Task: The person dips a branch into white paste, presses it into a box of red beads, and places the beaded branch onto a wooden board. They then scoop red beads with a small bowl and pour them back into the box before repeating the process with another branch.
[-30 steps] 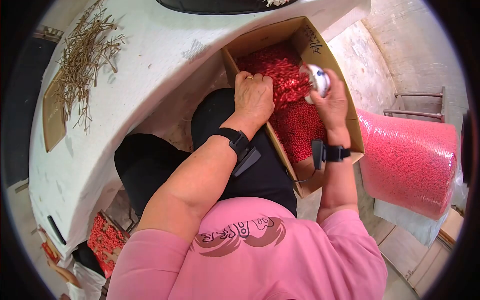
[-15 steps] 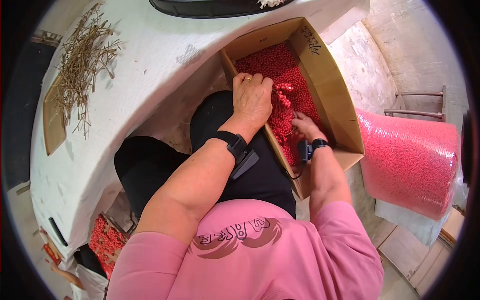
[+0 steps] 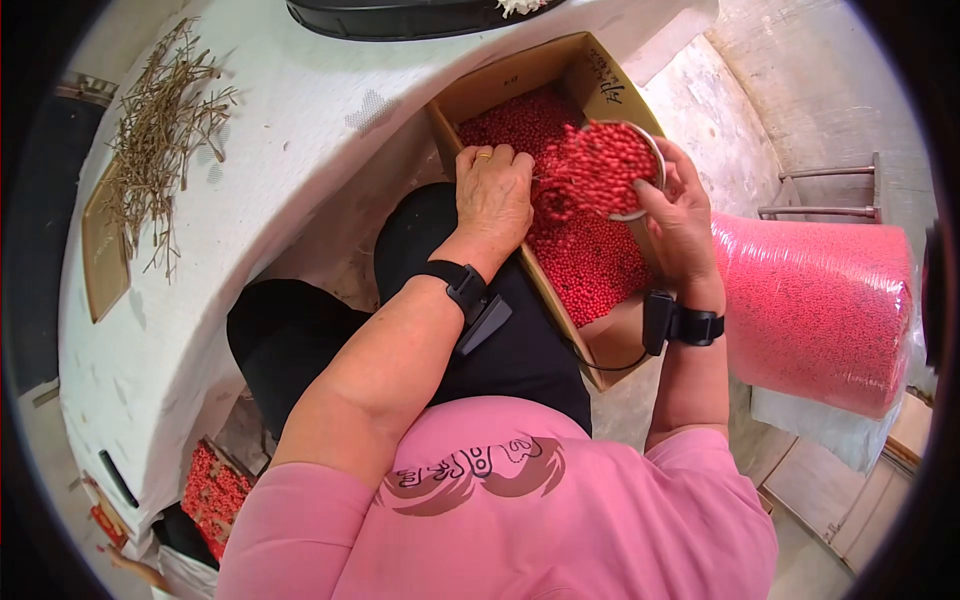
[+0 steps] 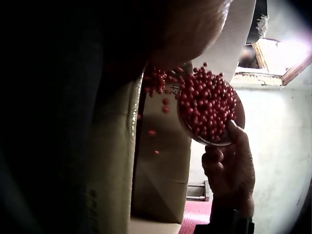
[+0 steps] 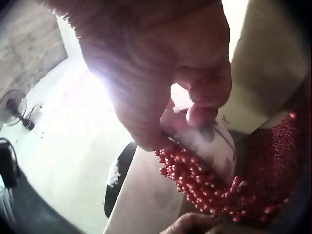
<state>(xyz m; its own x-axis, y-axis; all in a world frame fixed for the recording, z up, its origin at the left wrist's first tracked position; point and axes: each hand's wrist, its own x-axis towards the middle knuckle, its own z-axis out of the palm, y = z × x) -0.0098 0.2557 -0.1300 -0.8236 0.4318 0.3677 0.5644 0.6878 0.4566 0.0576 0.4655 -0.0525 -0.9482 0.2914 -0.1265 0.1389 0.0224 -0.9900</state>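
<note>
My right hand [image 3: 688,215] grips a white bowl [image 5: 222,148] by its rim, thumb inside. It is tipped to the left over the cardboard box [image 3: 610,350], and red beads [image 3: 610,155] spill out of it. The left hand [image 3: 495,195] is at the box's left edge, fingers curled round the end of a red-beaded bunch [image 4: 157,82]; what lies inside that grip is hidden. Falling beads pass over the bunch, some dropping loose in the left wrist view. More red beads [image 3: 595,275] cover much of the box floor.
A large clear bag of red beads [image 3: 815,310] stands to the right of the box. On the white-covered table [image 3: 300,120] lie dry brown twigs [image 3: 165,130], with a black tray [image 3: 400,20] at the far edge. Another person's arm [image 3: 140,570] shows at lower left.
The right hand poured from the bowl, dipped low into the beads at the box's near end, then rose with a full bowl and is pouring again. The left hand has stayed at the box edge.
</note>
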